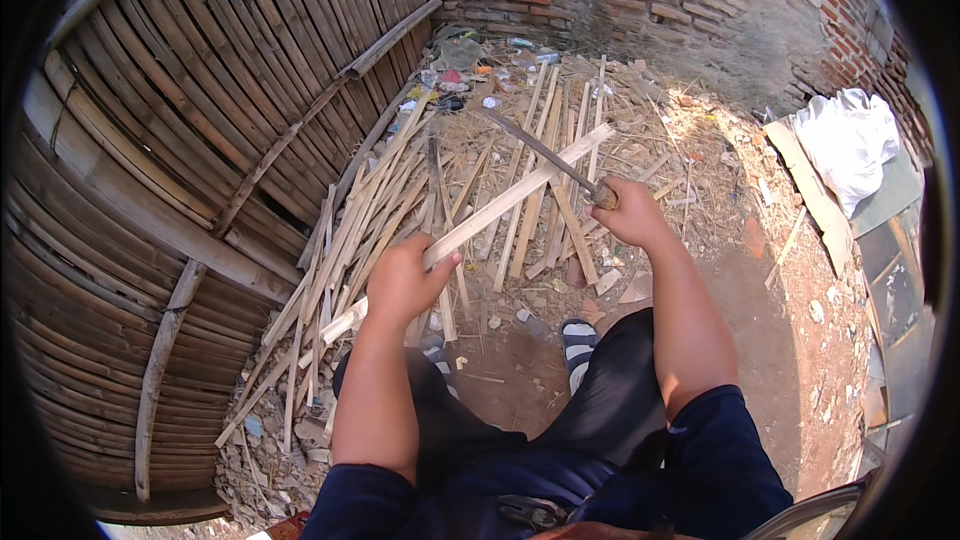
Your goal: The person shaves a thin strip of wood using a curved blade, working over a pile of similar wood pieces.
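Note:
My left hand (405, 280) is closed round a pale bamboo strip (500, 202), which slants up and away to the right. In my right hand (630, 212) is the wooden handle of a machete (545, 152). Its long dark blade points away to the left and crosses over the strip near the strip's far end. Whether the blade touches the strip I cannot tell. The strip's near end comes out below my left hand, toward the pile at the left.
Split bamboo strips (365, 205) lie heaped at the left, with several more on the littered ground ahead. A bamboo slat wall (130, 170) stands at the left, a brick wall (680, 0) at the back. A white sack (845, 145) and boards (900, 270) are at the right.

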Demonstrator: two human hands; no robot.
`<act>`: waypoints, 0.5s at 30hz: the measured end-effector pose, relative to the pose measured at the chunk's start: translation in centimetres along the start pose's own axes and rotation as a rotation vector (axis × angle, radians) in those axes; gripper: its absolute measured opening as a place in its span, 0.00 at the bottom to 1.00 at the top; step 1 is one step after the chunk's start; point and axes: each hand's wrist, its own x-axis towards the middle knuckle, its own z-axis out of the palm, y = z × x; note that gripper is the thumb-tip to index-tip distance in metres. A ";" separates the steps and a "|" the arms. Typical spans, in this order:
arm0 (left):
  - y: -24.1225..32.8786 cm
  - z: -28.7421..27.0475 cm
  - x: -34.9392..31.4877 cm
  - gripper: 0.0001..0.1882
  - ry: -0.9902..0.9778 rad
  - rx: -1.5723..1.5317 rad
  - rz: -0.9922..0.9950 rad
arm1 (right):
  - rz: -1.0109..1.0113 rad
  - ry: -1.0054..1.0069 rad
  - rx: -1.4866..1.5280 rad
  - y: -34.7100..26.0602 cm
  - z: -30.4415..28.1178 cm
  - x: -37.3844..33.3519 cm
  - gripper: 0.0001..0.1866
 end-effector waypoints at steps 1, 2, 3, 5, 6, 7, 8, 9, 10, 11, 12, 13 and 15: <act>0.1 0.0 0.1 0.25 -0.009 -0.005 -0.001 | -0.011 -0.006 0.005 0.3 -0.1 -0.1 0.23; 0.3 0.0 0.1 0.25 -0.018 -0.010 -0.002 | -0.023 -0.013 0.010 0.6 -0.1 -0.2 0.23; 0.4 -0.2 0.1 0.25 -0.024 -0.008 -0.005 | -0.038 -0.019 0.022 0.6 0.0 -0.2 0.24; 0.4 0.2 0.0 0.25 -0.028 -0.017 0.001 | -0.136 -0.089 -0.026 0.3 0.4 -0.6 0.23; 0.5 0.0 0.0 0.25 -0.036 -0.006 0.003 | -0.159 -0.149 -0.077 -1.0 0.4 -0.8 0.23; 0.6 -0.1 0.0 0.25 -0.044 0.005 0.007 | -0.182 -0.209 -0.128 -1.9 0.5 -1.0 0.23; 0.5 0.0 0.0 0.25 -0.037 0.010 0.008 | -0.247 -0.211 -0.153 -1.7 1.3 -0.9 0.21; 0.2 0.1 -0.1 0.25 -0.031 0.021 0.009 | -0.246 -0.260 -0.164 -2.3 1.7 -0.8 0.21; 0.1 0.2 -0.2 0.25 -0.026 0.032 0.011 | -0.247 -0.309 -0.175 -3.1 1.9 -0.8 0.21; -0.1 0.1 -0.2 0.25 -0.032 0.028 0.005 | -0.248 -0.358 -0.185 -3.5 2.1 -0.6 0.21; 0.0 0.0 -0.2 0.26 -0.036 0.015 0.000 | -0.263 -0.337 -0.145 -3.4 2.0 -0.5 0.21; 0.0 -0.1 -0.2 0.26 -0.041 0.003 -0.006 | -0.280 -0.317 -0.105 -3.0 1.9 -0.3 0.22; 0.1 -0.2 -0.2 0.26 -0.018 -0.001 0.005 | -0.244 -0.241 -0.027 -1.7 1.4 0.0 0.22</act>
